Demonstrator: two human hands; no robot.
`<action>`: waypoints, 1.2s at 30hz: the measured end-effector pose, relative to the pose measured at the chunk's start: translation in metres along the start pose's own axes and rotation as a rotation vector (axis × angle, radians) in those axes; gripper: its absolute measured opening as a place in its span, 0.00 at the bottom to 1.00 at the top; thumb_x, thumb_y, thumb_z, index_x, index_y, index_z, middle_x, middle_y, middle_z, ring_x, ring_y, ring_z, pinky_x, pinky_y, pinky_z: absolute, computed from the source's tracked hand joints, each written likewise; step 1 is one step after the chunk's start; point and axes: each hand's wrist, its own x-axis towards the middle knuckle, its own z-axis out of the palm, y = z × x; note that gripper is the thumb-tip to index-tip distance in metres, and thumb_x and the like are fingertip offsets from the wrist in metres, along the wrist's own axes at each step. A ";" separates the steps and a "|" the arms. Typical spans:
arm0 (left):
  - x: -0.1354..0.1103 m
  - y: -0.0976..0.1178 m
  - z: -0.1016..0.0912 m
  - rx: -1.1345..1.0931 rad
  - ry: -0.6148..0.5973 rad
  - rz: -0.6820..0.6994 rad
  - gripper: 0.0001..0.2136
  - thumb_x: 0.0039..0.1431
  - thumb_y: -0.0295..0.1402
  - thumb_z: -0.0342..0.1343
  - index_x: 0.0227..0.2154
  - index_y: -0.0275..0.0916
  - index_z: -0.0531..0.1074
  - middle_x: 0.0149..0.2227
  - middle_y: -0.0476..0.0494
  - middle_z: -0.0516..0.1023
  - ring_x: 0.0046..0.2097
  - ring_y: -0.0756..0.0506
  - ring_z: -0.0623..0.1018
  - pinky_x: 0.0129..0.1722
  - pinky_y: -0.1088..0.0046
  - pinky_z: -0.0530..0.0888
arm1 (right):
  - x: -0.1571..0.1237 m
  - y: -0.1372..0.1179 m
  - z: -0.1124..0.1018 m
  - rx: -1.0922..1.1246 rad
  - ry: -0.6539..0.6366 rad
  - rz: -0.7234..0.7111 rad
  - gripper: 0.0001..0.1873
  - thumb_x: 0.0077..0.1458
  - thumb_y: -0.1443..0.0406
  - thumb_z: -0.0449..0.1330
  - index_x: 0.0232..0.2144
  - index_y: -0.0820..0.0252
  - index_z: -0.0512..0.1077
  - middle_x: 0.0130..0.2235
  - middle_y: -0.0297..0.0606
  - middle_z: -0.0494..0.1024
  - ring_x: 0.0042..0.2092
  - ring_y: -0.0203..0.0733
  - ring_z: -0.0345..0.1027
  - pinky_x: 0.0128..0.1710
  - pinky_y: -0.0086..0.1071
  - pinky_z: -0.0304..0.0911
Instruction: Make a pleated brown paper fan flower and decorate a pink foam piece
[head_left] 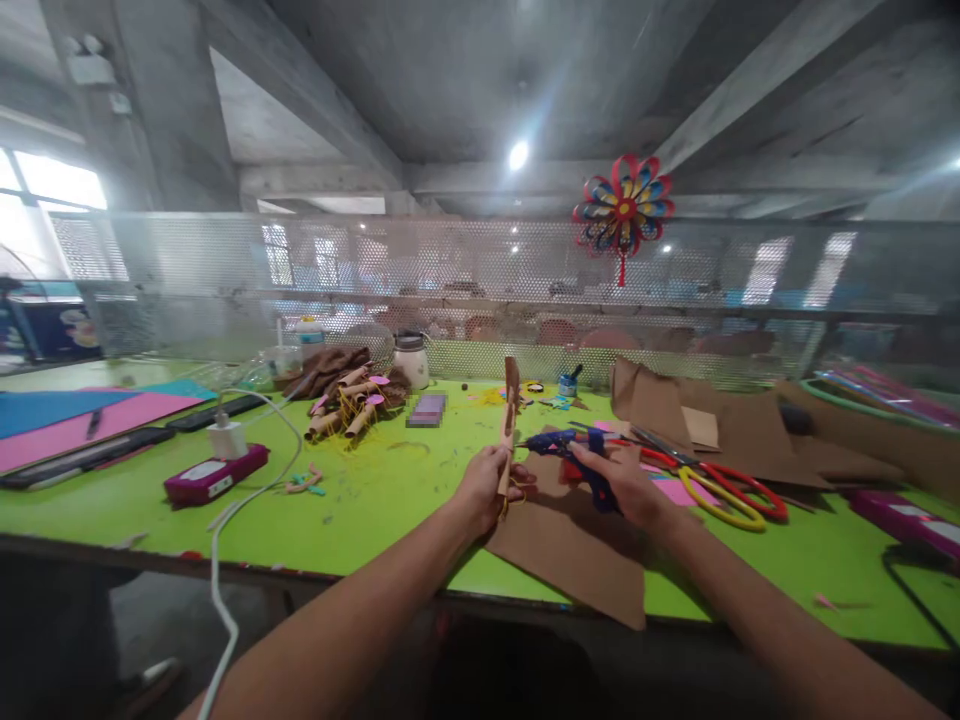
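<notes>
Closed around the lower part of an upright brown cardboard piece (510,400), my left hand (484,488) keeps it above the table's front half. A bit of yellow string hangs under that hand. My right hand (626,480) grips a dark blue hot glue gun (555,442) with a red trigger. Its nozzle points left, close to the cardboard piece; whether the two touch I cannot tell. Beneath both hands lies a flat brown cardboard sheet (570,550), partly over the table's front edge.
Scissors with red and yellow handles (724,495) lie right of my right hand. Cardboard tubes with yellow string (349,405) are piled at the left. A white cable (217,560) runs from the purple power strip (217,475). Brown cardboard sheets (742,430) cover the back right.
</notes>
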 end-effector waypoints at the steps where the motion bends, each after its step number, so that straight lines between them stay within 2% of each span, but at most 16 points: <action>1: -0.001 0.001 0.000 0.003 -0.002 -0.002 0.02 0.59 0.29 0.45 0.31 0.36 0.60 0.20 0.47 0.70 0.24 0.47 0.76 0.26 0.70 0.74 | -0.001 -0.001 0.002 -0.047 -0.014 -0.007 0.20 0.50 0.52 0.59 0.24 0.65 0.74 0.27 0.43 0.77 0.29 0.39 0.70 0.32 0.30 0.64; 6: -0.005 0.002 0.002 -0.032 -0.010 0.015 0.02 0.58 0.28 0.46 0.31 0.36 0.61 0.19 0.50 0.66 0.23 0.49 0.74 0.29 0.67 0.75 | 0.007 -0.015 0.003 -0.171 -0.025 -0.078 0.24 0.51 0.49 0.56 0.22 0.65 0.74 0.26 0.44 0.76 0.29 0.40 0.68 0.32 0.31 0.63; 11: -0.003 0.001 -0.001 0.005 0.009 0.024 0.05 0.60 0.32 0.45 0.31 0.36 0.61 0.19 0.50 0.67 0.23 0.49 0.74 0.25 0.72 0.73 | 0.028 -0.024 0.005 -0.325 -0.076 -0.135 0.23 0.51 0.50 0.57 0.20 0.64 0.73 0.24 0.41 0.75 0.28 0.38 0.67 0.32 0.31 0.61; 16: 0.000 -0.002 -0.004 -0.023 0.004 0.015 0.04 0.60 0.32 0.45 0.31 0.37 0.59 0.19 0.50 0.69 0.25 0.46 0.76 0.24 0.72 0.72 | 0.032 -0.012 0.007 -0.315 -0.049 -0.157 0.24 0.53 0.50 0.54 0.20 0.64 0.73 0.24 0.40 0.75 0.28 0.38 0.66 0.32 0.31 0.60; 25: 0.000 -0.002 -0.005 -0.048 -0.021 -0.010 0.03 0.59 0.29 0.43 0.30 0.37 0.59 0.19 0.48 0.70 0.22 0.44 0.76 0.26 0.66 0.73 | 0.031 0.000 0.004 -0.320 0.004 -0.147 0.24 0.53 0.49 0.54 0.20 0.63 0.72 0.24 0.40 0.75 0.28 0.39 0.67 0.31 0.30 0.60; 29: 0.000 -0.002 -0.004 -0.073 -0.019 0.009 0.02 0.58 0.28 0.45 0.30 0.37 0.59 0.19 0.49 0.70 0.23 0.46 0.76 0.27 0.66 0.74 | 0.029 0.000 0.005 -0.346 0.023 -0.138 0.24 0.52 0.49 0.54 0.20 0.63 0.73 0.24 0.40 0.75 0.27 0.38 0.66 0.28 0.29 0.59; 36: 0.001 -0.004 -0.004 -0.068 -0.023 0.002 0.03 0.58 0.29 0.46 0.29 0.37 0.59 0.19 0.48 0.70 0.23 0.45 0.76 0.25 0.69 0.73 | 0.030 0.006 0.005 -0.378 0.009 -0.192 0.24 0.54 0.49 0.53 0.19 0.62 0.70 0.23 0.38 0.73 0.28 0.39 0.65 0.31 0.31 0.59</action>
